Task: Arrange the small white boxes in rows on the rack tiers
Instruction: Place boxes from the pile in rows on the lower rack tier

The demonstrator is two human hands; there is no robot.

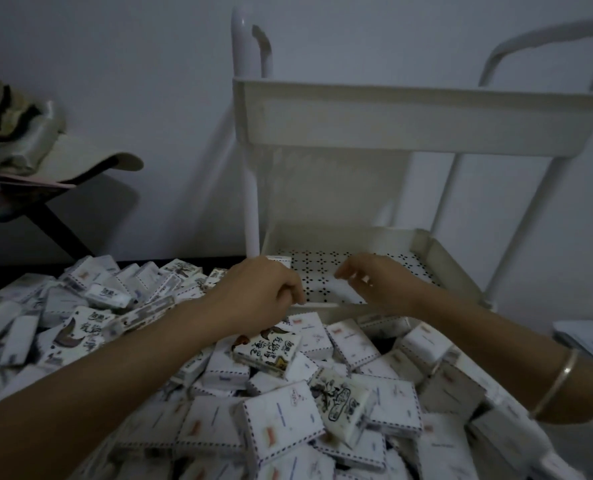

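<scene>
Small white boxes (288, 420): loose heap in front of white rack (423, 112). One box (281, 260) on the rack's lower tier (437, 258), front left. Left hand (263, 289): fingers curled beside it, grip cannot be told. Right hand (378, 282): loosely curled, holding nothing, over the tier. Grey wall (149, 98) behind rack.

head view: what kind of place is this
Likely a dim spare room or small stockroom: a loose heap of small white boxes in front, a white tiered rack against a bare wall, and a hat lying at left.
</scene>
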